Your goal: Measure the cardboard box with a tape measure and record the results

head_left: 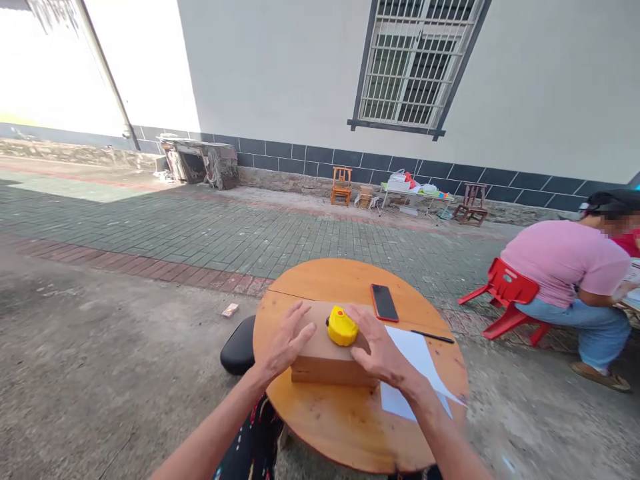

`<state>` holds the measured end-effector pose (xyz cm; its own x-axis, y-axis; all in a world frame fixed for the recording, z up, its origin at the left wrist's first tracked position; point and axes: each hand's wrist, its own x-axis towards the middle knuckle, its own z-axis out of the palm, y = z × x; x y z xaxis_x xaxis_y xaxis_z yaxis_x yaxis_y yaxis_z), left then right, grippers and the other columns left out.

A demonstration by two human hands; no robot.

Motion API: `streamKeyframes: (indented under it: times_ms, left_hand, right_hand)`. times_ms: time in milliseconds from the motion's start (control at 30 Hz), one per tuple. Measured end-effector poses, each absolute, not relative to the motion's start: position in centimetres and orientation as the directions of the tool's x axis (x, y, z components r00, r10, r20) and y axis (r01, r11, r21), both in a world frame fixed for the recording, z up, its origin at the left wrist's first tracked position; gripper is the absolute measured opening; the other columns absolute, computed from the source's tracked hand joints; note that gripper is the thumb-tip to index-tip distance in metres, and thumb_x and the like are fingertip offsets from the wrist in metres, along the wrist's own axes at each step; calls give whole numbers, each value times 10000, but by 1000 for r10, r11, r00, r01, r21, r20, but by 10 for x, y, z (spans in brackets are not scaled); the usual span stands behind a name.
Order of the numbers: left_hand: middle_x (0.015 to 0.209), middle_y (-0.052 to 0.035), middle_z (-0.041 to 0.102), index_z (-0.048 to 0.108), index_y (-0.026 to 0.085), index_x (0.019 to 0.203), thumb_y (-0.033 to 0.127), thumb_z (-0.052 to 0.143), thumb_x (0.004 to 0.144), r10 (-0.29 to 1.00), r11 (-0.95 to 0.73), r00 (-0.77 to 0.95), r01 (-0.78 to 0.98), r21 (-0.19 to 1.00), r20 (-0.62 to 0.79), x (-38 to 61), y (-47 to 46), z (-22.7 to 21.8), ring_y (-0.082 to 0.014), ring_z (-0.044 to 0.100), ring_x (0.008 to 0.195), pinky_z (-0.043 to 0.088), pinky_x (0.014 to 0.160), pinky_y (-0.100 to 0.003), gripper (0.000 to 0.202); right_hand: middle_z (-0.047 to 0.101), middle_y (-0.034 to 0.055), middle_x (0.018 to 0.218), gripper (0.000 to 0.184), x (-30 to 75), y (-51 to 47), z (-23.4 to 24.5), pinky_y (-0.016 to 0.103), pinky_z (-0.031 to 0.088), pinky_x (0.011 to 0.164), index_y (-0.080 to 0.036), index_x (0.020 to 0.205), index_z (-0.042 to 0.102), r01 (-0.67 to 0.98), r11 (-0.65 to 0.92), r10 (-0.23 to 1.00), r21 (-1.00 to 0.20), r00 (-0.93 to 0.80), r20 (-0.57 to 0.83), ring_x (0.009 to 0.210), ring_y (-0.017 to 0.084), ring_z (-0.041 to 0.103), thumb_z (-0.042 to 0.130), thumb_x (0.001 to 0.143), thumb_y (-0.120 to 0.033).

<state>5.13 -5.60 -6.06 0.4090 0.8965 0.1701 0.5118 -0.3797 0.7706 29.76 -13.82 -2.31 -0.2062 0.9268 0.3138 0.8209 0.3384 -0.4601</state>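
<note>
A brown cardboard box (325,357) lies on a round wooden table (350,427). A yellow tape measure (342,326) sits on top of the box. My left hand (287,340) rests flat on the box's left side, fingers spread. My right hand (377,347) lies on the box's right side, fingers stretched out, just beside the tape measure. Neither hand grips anything.
A phone in a red case (384,302), a black pen (433,337) and a white sheet of paper (415,373) lie on the table. A black stool (239,347) stands at the table's left. A person in pink sits on a red chair (507,293) at right.
</note>
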Motion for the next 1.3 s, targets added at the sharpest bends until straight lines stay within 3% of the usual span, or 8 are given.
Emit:
streamKeyframes:
  times_ms: [100, 200, 533, 700, 933, 1000, 1100, 1300]
  left_hand:
    - [1637, -106, 279, 407, 208, 1496, 550, 494, 914, 935, -307, 299, 418, 855, 190, 46, -72, -79, -277, 228, 1521, 205, 1244, -449, 681]
    - [1605, -132, 334, 347, 199, 1524, 569, 529, 901, 972, -195, 182, 297, 935, 145, 49, -92, -103, -297, 280, 1500, 238, 1226, -478, 747]
    - [1384, -140, 584, 480, 164, 1444, 668, 594, 759, 989, -3, -136, 413, 911, 65, 31, -48, -97, -366, 538, 1287, 402, 1112, -502, 858]
    - [1427, -185, 548, 434, 112, 1475, 702, 588, 732, 991, -1, -122, 428, 904, 58, 19, -29, -99, -393, 534, 1288, 411, 1102, -534, 961]
    - [1476, -127, 484, 410, 229, 1495, 515, 614, 848, 834, -387, -160, 515, 765, 529, 56, -143, -116, -364, 451, 1361, 334, 1163, -573, 736]
    - [1443, -114, 506, 412, 248, 1485, 444, 607, 875, 815, -506, -19, 463, 728, 579, 81, -174, -121, -335, 473, 1346, 364, 1160, -543, 670]
    - [1414, -115, 528, 431, 256, 1464, 378, 553, 920, 816, -564, 106, 363, 742, 568, 116, -197, -135, -315, 500, 1330, 421, 1129, -517, 570]
    - [1502, -136, 469, 402, 221, 1478, 398, 530, 943, 885, -456, 259, 311, 834, 387, 156, -172, -164, -314, 433, 1405, 364, 1167, -538, 578]
  right_hand:
    - [439, 100, 1563, 616, 311, -154, -34, 508, 310, 1197, -222, 1470, 482, 780, 143, 927, -609, 109, 358, 1458, 285, 380, 542, 861, -294]
    - [569, 128, 1442, 571, 313, -174, -50, 482, 439, 1105, -197, 1405, 537, 616, -91, 890, -782, 402, 213, 1336, 300, 533, 485, 915, -485]
    - [500, 246, 1486, 698, 244, -140, -46, 497, 378, 1143, -3, 1477, 422, 649, -133, 945, -749, 311, 102, 1384, 349, 477, 449, 967, -479]
    - [628, 185, 1356, 455, 260, -140, -47, 494, 457, 1066, -108, 1337, 578, 745, 46, 918, -666, 231, 322, 1267, 318, 578, 471, 969, -353]
    - [679, 111, 1250, 293, 372, -209, 1, 447, 440, 1065, -204, 1194, 649, 872, 84, 566, -483, 357, 743, 1222, 255, 582, 495, 963, -300]
    - [614, 123, 1365, 399, 412, -209, 3, 472, 388, 1111, -196, 1240, 632, 801, -45, 553, -597, 517, 653, 1309, 287, 512, 546, 914, -408]
    - [527, 135, 1476, 578, 465, -193, -20, 462, 372, 1127, -188, 1347, 558, 489, -227, 596, -842, 754, 277, 1379, 298, 459, 521, 880, -527]
    - [712, 120, 1182, 494, 507, -163, -89, 393, 530, 883, -219, 1127, 662, 257, -222, 656, -941, 753, 52, 1105, 291, 654, 489, 857, -594]
